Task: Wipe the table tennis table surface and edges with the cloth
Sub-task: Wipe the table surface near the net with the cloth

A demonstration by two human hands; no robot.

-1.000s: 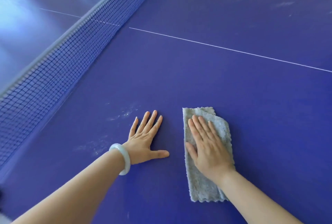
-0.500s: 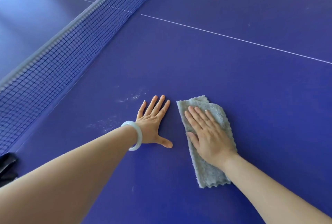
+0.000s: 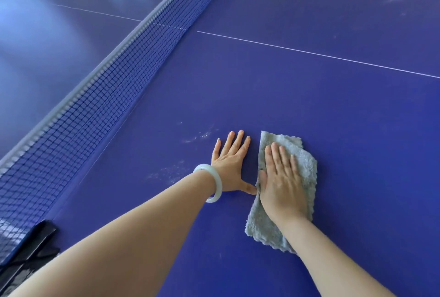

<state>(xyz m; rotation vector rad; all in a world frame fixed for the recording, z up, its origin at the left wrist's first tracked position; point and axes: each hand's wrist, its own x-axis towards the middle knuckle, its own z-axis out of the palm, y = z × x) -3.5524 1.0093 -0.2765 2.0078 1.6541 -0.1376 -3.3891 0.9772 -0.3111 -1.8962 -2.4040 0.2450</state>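
Table (image 3: 309, 111): blue playing surface fills the view; matt on the near-right half, glossy with pale reflections on the half beyond the net.
Net (image 3: 95, 106): dark mesh with a grey top band, running diagonally from near left to far centre.
Clamp (image 3: 31, 244): black net bracket at the near-left corner, partly cut off by the frame edge.
Line (image 3: 309, 52): thin white stripe crossing the table from the net toward the right, far of both hands.
Cloth (image 3: 307, 165): grey, fluffy, folded into a long strip, lying flat on the table right of centre; long axis runs near to far.
Right hand (image 3: 283, 182): palm down on the cloth's middle, fingers straight and close together, pointing far; it presses the fabric (no finger curls around it).
Left hand (image 3: 229, 165): palm down on bare table just left of the cloth, fingers straight and slightly spread, holding nothing. Thumb tip lies just beside the cloth's left edge; contact cannot be confirmed.
Bangle (image 3: 214, 184): pale translucent ring on the left wrist.
Smears (image 3: 202, 136): whitish dusty marks on the table, one patch just far-left of the left fingertips, another left of the left wrist.
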